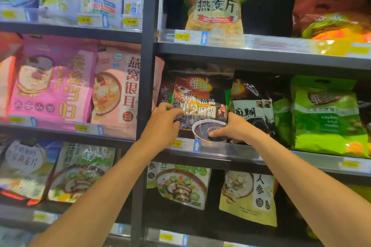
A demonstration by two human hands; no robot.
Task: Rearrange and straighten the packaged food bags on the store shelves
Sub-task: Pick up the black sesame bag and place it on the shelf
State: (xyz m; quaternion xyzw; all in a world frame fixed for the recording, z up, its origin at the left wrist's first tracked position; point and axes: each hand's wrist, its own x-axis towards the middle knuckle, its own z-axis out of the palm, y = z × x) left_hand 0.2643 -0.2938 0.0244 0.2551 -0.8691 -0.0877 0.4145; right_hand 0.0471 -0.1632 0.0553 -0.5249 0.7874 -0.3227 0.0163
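A dark brown bag of black sesame paste (200, 104) stands upright at the front of the middle shelf (261, 59), right of the black upright post. My left hand (163, 124) grips its lower left edge, fingers curled over the front. My right hand (234, 128) holds its lower right corner, thumb lying across the printed bowl. Behind and to the right a similar dark bag (251, 106) leans, partly hidden. Green bags (325, 116) stand further right on the same shelf.
A black post (147, 45) splits the shelving. Pink bags (54, 80) fill the left middle shelf. An oat bag (215, 7) stands above, soup-mix bags (180, 184) below. Clear price-tag rails (220, 146) run along each shelf edge.
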